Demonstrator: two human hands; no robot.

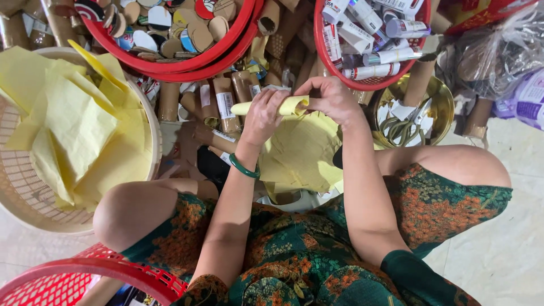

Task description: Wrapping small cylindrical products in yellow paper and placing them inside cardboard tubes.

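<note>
Far left: a pale woven basket (22,192) holds loose yellow paper sheets (73,130).
Top left: a red basket (170,68) holds round cardboard discs (195,34).
Centre floor: brown cardboard tubes (224,102) lie heaped.
Left hand (262,116): closed around a tube wrapped in yellow paper (294,105), held above the lap; a green bangle (245,168) circles the wrist.
Right hand (331,96): fingers pinch the paper at the tube's right end.
Top right: a second red basket (323,54) holds glue tubes (368,34).
Right: a brass bowl (445,105) holds scissors (399,127).
</note>
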